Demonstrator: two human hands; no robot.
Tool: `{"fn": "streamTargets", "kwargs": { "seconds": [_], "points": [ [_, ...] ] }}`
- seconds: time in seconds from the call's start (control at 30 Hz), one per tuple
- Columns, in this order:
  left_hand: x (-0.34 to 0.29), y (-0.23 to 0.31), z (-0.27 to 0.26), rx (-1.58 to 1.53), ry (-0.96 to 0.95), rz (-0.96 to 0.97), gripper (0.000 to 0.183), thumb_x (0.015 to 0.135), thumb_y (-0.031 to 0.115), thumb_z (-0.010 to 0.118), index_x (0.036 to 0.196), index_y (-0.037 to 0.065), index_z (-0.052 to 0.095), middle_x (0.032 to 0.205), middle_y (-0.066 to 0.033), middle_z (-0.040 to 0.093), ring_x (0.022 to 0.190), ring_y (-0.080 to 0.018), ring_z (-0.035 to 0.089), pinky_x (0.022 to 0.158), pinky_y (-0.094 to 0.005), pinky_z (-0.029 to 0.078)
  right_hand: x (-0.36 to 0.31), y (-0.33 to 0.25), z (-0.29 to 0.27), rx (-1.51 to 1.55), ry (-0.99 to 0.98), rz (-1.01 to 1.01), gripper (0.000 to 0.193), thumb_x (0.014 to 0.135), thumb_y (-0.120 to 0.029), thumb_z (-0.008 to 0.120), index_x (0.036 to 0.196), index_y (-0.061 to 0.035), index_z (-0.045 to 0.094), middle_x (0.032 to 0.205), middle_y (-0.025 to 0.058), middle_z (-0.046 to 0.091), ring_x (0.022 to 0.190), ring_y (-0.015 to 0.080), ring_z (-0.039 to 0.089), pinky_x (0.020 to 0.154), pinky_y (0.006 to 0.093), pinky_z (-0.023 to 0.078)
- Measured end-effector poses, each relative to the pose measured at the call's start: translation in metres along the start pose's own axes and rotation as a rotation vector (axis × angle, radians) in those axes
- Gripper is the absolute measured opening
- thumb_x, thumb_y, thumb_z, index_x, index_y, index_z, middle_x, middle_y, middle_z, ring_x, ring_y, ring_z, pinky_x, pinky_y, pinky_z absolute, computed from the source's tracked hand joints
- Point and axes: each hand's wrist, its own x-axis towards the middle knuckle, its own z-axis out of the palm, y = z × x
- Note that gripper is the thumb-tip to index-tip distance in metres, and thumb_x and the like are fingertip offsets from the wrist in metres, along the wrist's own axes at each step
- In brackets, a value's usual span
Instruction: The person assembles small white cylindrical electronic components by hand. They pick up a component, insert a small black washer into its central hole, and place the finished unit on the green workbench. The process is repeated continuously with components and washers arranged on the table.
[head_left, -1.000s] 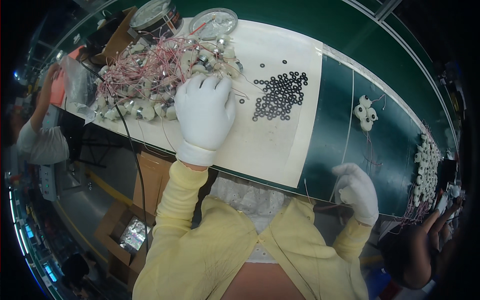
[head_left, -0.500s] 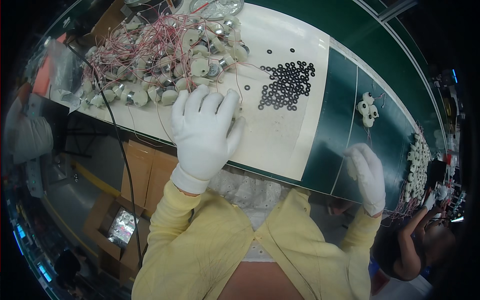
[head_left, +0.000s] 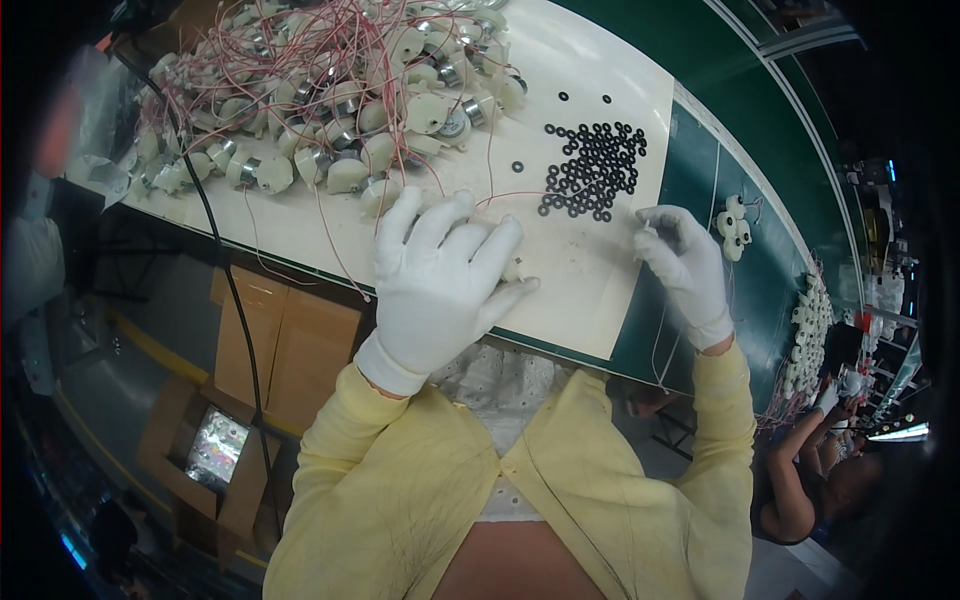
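Observation:
My left hand (head_left: 440,275), in a white glove, is palm down near the front edge of the white board (head_left: 575,285). Its fingers curl over a motor whose small pale end (head_left: 514,268) shows between thumb and forefinger; the rest is hidden under the hand. My right hand (head_left: 685,265), also gloved, is above the board's right edge, thumb and fingertips pinched together. What it pinches is too small to make out. Several small black rings (head_left: 597,170) lie spread between and beyond my hands. Behind my left hand is a heap of cream-capped motors (head_left: 345,130) with red wires.
On the dark green surface at right stand a few cream motors (head_left: 733,228), with a larger group (head_left: 805,340) farther right. A black cable (head_left: 225,265) hangs across the left side. An open cardboard box (head_left: 215,450) is below. Another person's arm (head_left: 792,480) shows at lower right.
My right hand has moved left and away from me, from the green surface to the board's edge, its fingers now pinched. My left hand has shifted slightly right with the pale-ended motor.

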Motion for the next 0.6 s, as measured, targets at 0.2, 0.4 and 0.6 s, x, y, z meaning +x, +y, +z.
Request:
{"fn": "streamTargets", "kwargs": {
  "seconds": [0.2,0.4,0.6],
  "points": [
    [-0.001,-0.001,0.003,0.009,0.017,0.001,0.052,0.07,0.039,0.087,0.116,0.017,0.076,0.092,-0.0002,0.066,0.112,-0.0253,0.063,0.115,-0.0549,0.037,0.009,0.0,0.006,0.092,0.01,-0.014,0.037,0.103,-0.018,0.073,0.131,0.0052,0.065,0.099,0.0019,0.071,0.083,0.0062,0.062,0.074,0.021,0.05],
    [-0.001,-0.002,0.004,0.015,-0.022,-0.004,0.054,0.072,0.041,0.086,0.12,0.018,0.077,0.09,0.0005,0.066,0.113,-0.0225,0.063,0.117,-0.0558,0.035,0.011,-0.006,0.002,-0.091,-0.082,-0.182,0.039,0.107,-0.016,0.066,0.139,0.0044,0.064,0.107,0.006,0.072,0.088,0.0097,0.064,0.078,0.0245,0.052],
    [-0.003,-0.004,0.005,0.0,0.0,-0.006,0.053,0.075,0.045,0.085,0.121,0.02,0.077,0.091,0.0006,0.068,0.114,-0.0223,0.063,0.118,-0.0555,0.034,0.011,-0.003,-0.001,-0.196,-0.07,-0.214,0.039,0.106,-0.016,0.066,0.141,0.0027,0.064,0.112,0.0112,0.073,0.087,0.0132,0.066,0.081,0.0268,0.054]
  ]
}}
